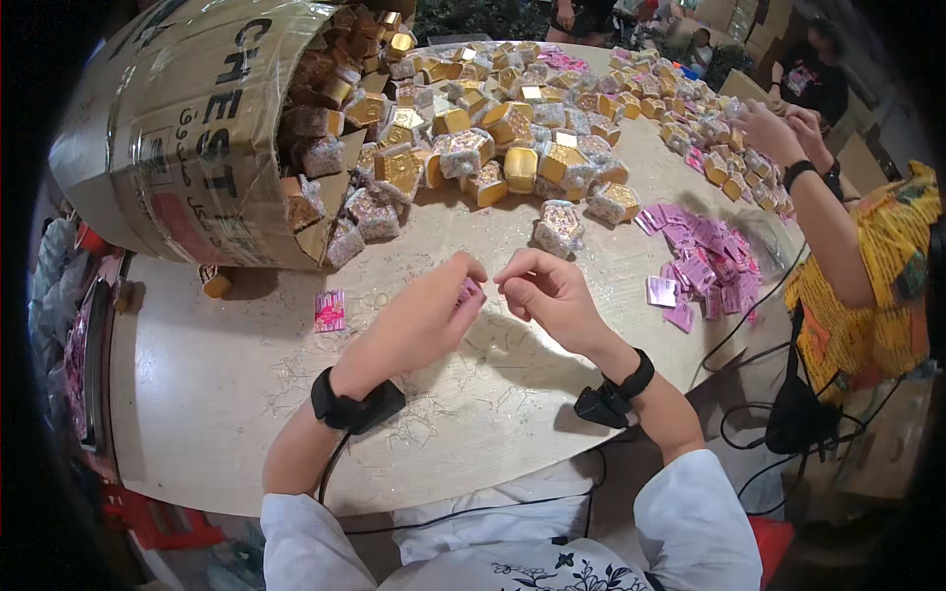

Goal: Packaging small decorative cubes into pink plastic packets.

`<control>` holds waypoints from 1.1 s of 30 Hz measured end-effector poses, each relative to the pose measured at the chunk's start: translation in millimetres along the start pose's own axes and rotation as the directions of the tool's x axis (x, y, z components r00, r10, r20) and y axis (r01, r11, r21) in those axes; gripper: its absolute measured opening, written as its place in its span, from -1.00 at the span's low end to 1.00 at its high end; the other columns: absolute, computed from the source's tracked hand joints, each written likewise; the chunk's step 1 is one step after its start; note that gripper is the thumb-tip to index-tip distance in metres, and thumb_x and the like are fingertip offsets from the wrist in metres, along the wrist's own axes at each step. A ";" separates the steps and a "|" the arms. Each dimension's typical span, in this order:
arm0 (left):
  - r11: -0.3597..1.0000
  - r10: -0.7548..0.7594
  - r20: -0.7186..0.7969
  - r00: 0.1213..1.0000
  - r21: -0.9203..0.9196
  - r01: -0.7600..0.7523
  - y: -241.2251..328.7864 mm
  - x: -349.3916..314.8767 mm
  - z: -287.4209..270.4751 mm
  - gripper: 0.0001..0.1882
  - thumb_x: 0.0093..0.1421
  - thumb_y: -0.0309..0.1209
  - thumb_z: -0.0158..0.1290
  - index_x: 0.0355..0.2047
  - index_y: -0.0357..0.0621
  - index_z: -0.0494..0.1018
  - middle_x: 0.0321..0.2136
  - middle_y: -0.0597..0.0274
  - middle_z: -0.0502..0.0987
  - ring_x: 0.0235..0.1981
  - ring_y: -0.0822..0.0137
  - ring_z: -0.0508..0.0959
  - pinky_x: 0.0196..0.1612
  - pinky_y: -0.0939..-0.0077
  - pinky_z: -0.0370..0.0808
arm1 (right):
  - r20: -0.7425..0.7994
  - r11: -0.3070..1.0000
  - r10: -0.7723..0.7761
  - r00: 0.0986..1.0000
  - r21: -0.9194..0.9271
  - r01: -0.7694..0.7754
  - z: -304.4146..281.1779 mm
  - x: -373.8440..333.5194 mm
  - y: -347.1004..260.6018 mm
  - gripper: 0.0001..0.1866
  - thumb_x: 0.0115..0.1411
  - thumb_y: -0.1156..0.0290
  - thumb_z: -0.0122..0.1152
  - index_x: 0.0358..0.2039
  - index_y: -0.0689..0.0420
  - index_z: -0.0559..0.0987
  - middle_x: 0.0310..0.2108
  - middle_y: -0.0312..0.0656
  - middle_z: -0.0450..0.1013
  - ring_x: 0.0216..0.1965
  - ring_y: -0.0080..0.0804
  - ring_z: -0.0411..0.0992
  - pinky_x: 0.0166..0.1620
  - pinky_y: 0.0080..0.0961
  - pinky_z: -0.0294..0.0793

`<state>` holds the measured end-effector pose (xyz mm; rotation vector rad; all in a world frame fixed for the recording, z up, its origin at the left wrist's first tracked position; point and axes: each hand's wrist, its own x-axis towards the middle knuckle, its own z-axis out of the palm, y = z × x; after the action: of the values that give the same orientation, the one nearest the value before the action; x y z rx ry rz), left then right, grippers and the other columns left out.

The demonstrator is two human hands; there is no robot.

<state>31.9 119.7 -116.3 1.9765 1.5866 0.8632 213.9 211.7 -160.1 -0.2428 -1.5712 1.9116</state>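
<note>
Left hand (422,307) pinches a small pink card (468,290) above the table (197,394), right hand (554,297) curled just beside, contents unclear; a steady card should help fine fingerwork.

A small pink card (467,293), mostly covered, sits in the left of the hands (419,307).

Most of a pink piece (468,290) is hidden by the left hand (424,305); whether anything is pinched by the right hand (552,300) cannot be told. The far-left carton (212,128) is cut off by the upper edge; the thin strands (419,424) scattered near are too small to be identified
</note>
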 end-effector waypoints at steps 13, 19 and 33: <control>0.912 -0.093 0.044 0.995 -0.396 0.103 -1.5 8.3 2.4 -0.79 0.29 -0.42 -0.03 -0.11 -0.19 0.26 -0.36 0.26 0.47 -0.50 0.56 0.47 -0.49 0.64 0.42 | -0.108 0.955 -0.084 0.991 -0.294 0.049 3.1 4.1 -5.9 -0.81 0.24 0.63 0.04 -0.12 0.27 0.46 -0.23 -0.19 0.48 -0.19 -0.55 0.46 -0.13 -0.61 0.46; 0.840 -0.181 -0.027 0.983 -0.523 0.140 -16.8 11.3 15.1 -0.78 0.29 -0.43 -0.05 -0.12 -0.27 0.27 -0.30 0.19 0.48 -0.36 0.48 0.56 -0.38 0.61 0.52 | -0.176 0.954 -0.146 0.974 -0.286 0.091 4.0 3.2 -5.0 -0.75 0.19 0.67 0.10 -0.10 0.32 0.40 -0.23 -0.13 0.43 -0.17 -0.46 0.47 -0.09 -0.51 0.55; 0.721 -0.374 -0.103 0.922 -0.657 0.219 -7.8 9.2 4.9 -0.78 0.21 -0.37 0.10 -0.24 -0.25 0.39 -0.39 0.26 0.48 -0.48 0.58 0.45 -0.51 0.65 0.38 | -0.263 0.956 -0.183 0.947 -0.272 0.109 4.4 7.0 -3.0 -0.66 0.12 0.68 0.19 -0.09 0.28 0.37 -0.29 -0.13 0.45 -0.26 -0.49 0.47 -0.22 -0.53 0.58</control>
<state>31.4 130.6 -123.4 1.1309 1.4097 1.3140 207.3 212.4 -154.4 -0.4758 -1.5849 1.4842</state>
